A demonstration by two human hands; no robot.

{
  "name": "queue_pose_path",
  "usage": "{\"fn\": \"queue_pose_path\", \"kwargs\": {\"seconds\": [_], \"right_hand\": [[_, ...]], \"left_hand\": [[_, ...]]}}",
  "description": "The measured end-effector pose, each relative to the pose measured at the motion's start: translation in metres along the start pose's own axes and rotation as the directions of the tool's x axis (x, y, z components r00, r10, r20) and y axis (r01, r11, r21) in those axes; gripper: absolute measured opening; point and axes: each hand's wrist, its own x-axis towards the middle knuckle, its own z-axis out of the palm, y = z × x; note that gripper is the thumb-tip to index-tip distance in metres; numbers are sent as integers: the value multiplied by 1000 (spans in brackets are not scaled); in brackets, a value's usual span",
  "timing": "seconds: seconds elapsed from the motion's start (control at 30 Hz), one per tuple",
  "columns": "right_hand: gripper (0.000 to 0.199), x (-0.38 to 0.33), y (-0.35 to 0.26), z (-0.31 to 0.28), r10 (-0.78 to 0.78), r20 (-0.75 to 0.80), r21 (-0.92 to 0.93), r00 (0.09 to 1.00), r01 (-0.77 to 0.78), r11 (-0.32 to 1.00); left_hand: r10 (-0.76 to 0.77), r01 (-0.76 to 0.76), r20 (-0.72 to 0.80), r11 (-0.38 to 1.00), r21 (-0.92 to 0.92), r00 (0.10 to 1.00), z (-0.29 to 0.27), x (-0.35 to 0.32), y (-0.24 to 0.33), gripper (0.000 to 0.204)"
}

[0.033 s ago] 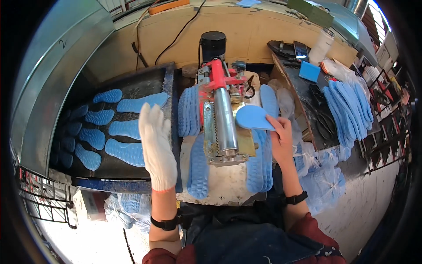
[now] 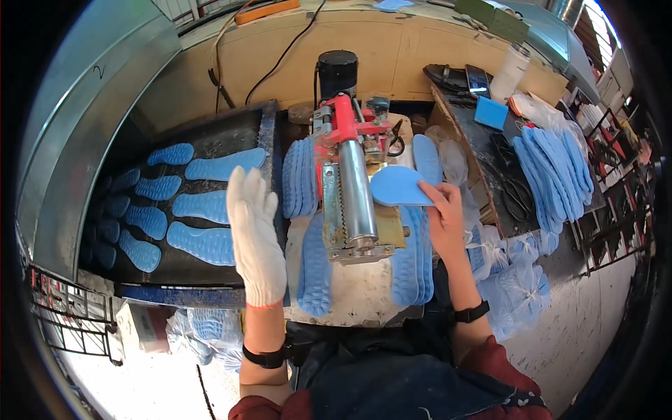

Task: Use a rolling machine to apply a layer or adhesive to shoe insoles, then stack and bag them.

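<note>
A smooth blue insole (image 2: 397, 186) is pinched at its right end between the thumb and fingers of my bare right hand (image 2: 445, 215). Its far end lies right beside the steel roller (image 2: 359, 192) of a red-framed machine (image 2: 343, 126); whether it touches the roller I cannot tell. My left hand (image 2: 253, 234), in a white knitted glove, is raised with its fingers stretched out and nothing in it. It is nearest to the rows of textured blue insoles (image 2: 201, 243) on the dark tray and covers part of the tray's right edge.
The dark tray (image 2: 203, 276) stands at the left under a metal housing (image 2: 105, 91). Insole stacks flank the machine, among them one at its left (image 2: 299, 178) and one at its right (image 2: 411, 266). A side table (image 2: 483, 182) bears more insoles (image 2: 553, 175), a phone (image 2: 479, 82) and a bottle (image 2: 509, 72).
My left hand has shifted slightly to the right, fingers still stretched out. The insole in my right hand has moved a little left, closer to the roller.
</note>
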Motion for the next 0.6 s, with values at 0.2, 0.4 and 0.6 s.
{"fn": "queue_pose_path", "kwargs": {"seconds": [0.2, 0.4, 0.6], "right_hand": [[51, 20, -18, 4, -213, 92, -125, 973, 224, 967], [52, 11, -11, 7, -208, 110, -87, 972, 218, 972], [50, -26, 24, 2, 24, 86, -94, 996, -16, 995]], "left_hand": [[-36, 52, 165, 994, -94, 986, 31, 2, -8, 72], [37, -50, 281, 998, 41, 959, 71, 12, -15, 81], [-9, -37, 312, 990, 139, 950, 39, 25, -49, 78]]}}
